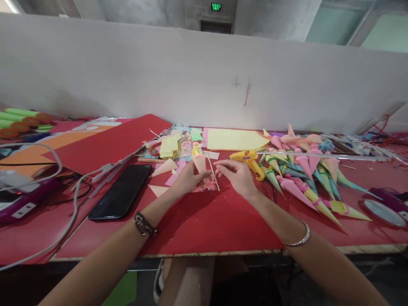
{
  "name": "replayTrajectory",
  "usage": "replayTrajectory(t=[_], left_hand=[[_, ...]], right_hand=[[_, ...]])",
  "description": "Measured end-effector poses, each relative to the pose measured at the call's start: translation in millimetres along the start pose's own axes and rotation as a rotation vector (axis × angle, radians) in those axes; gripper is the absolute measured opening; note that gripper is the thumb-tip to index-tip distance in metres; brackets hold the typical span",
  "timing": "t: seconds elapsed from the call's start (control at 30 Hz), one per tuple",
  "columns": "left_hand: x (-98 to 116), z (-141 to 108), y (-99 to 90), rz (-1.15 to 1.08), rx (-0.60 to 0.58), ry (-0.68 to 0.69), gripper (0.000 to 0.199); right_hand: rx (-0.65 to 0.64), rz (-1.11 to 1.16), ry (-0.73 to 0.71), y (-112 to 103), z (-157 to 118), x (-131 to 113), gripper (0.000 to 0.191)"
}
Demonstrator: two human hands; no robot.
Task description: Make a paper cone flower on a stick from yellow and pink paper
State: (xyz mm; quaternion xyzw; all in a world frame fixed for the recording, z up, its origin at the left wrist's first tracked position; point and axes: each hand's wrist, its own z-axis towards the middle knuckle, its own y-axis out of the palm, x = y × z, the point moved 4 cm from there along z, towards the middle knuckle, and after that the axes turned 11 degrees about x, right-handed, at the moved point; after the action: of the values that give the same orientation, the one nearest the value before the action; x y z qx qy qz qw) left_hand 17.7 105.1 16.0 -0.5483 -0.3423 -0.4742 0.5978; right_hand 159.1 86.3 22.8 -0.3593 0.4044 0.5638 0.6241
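My left hand (pixel 188 177) is closed around a peach paper cone (pixel 199 162) with a yellow and pink top, held upright. Beside the cone, a thin pale strip (pixel 213 171) slants towards the table. My right hand (pixel 238 176) is just to the right of it, thumb and fingertips pinched together; anything between them is too small to make out. Behind that hand lies a yellow glue gun (pixel 250 160). Several finished-looking paper cones (pixel 310 163) in pink, green, yellow and blue are heaped on the right. Peach paper pieces (pixel 164 167) lie left of my left hand.
A black phone (pixel 123 193) rests on the red table (pixel 204 229) at left. Large red card (pixel 111 142), yellow sheets (pixel 234 139) and paper scraps (pixel 170 145) lie farther back. White cables (pixel 76 199) and a purple power strip (pixel 27 204) occupy the left side. A tape roll (pixel 384 212) is at right.
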Motion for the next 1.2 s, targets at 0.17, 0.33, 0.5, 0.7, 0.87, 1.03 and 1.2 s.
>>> replayTrajectory(t=[0.17,0.33,0.5,0.7,0.87,1.03,1.2], left_hand=[[-3.6,-0.3,4.2,-0.023,-0.091,0.001,0.020],[-2.4,-1.7,5.1,-0.008,-0.097,-0.018,0.015],[-0.3,-3.9,5.0,0.008,-0.102,-0.025,0.015],[-0.5,-6.0,9.8,-0.059,-0.205,-0.009,0.019],[0.6,-7.4,11.3,-0.081,-0.226,0.001,0.019],[0.0,-9.1,13.1,-0.064,-0.261,-0.010,0.019],[2.3,-14.1,16.2,-0.096,-0.320,-0.007,0.010]], right_hand=[[0.007,-0.018,-0.023,-0.8,0.3,-0.9,0.012],[0.027,-0.132,-0.107,-2.4,1.1,-3.0,0.013],[0.026,-0.019,-0.046,-1.9,1.6,1.8,0.017],[0.014,-0.016,-0.044,-1.0,0.6,-0.4,0.010],[0.040,-0.025,-0.030,-2.1,1.1,0.5,0.013],[0.041,0.114,0.003,-1.9,0.7,2.0,0.012],[0.061,0.006,-0.139,-2.2,-3.2,-11.8,0.007]])
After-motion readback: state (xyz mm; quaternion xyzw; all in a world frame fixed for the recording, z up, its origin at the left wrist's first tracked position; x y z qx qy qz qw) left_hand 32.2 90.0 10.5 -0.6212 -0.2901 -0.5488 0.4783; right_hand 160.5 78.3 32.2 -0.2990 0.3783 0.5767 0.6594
